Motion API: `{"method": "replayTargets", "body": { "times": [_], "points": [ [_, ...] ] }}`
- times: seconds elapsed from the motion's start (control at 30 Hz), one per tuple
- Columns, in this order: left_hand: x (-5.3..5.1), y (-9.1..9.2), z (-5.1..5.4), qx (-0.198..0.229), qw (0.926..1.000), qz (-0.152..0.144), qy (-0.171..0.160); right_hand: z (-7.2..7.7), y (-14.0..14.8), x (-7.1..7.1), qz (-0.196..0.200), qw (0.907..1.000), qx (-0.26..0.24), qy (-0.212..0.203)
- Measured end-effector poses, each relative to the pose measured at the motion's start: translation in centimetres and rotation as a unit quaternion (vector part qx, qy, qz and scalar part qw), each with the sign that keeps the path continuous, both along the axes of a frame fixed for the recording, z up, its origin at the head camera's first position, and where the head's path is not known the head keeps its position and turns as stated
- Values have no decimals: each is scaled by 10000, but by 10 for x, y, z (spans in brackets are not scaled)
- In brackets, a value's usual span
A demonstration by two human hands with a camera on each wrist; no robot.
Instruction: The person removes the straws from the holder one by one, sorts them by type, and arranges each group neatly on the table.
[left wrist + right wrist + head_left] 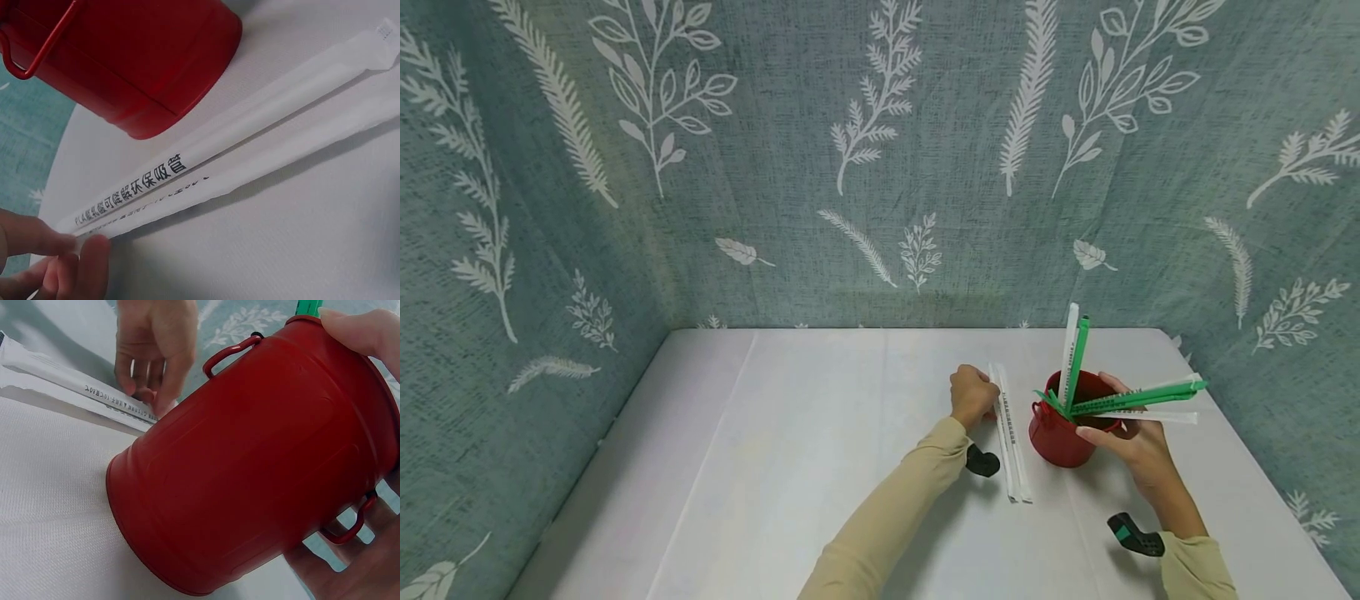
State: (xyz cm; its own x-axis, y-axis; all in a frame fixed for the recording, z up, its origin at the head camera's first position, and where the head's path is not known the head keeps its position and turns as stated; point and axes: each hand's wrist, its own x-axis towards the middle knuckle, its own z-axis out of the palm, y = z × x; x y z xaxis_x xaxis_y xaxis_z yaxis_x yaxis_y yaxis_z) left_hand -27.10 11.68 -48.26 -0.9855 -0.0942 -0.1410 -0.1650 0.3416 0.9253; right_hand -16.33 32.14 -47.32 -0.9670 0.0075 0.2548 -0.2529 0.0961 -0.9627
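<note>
Two white paper-wrapped straws (1013,446) lie side by side on the table, printed with dark characters. At their far end my left hand (973,395) pinches one wrapped straw (206,191) between thumb and fingertips, as the left wrist view shows. Just right of them is a small red metal bucket (1060,440) with side handles. My right hand (1142,450) grips it, thumb at the rim and fingers round the far side. Several green-wrapped straws (1138,400) and white ones (1068,354) stick out of the bucket, some upright, others leaning right over the hand.
A white-covered table (790,450) spreads out to the left of the arms. Blue-green cloth with white leaf prints (790,167) hangs behind the table and at both sides. Black wrist devices sit on the left wrist (982,461) and the right wrist (1138,537).
</note>
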Motion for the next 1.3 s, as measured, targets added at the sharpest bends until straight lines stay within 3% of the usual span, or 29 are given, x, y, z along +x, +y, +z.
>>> {"method": "replayTargets", "body": {
  "times": [0.3, 0.67, 0.9, 1.13, 1.3],
  "points": [
    [-1, -4, 2, -205, 9997, -124, -46, -5, 2, -3, 10, 9997, 155, 199],
    [-5, -5, 12, -167, 9988, -436, 111, -1, -2, 1, -110, 9999, 86, -15],
    [-7, -6, 20, 514, 9944, -806, 459, -3, 1, -1, -15, 9999, 156, 29],
    [-8, -5, 32, 1110, 9878, -1020, 390, -20, 12, -9, -52, 9989, 451, 77],
    [-9, -2, 40, 1400, 9829, -1126, 392, -16, 9, -8, -1, 9995, 322, 49]
  ]
}}
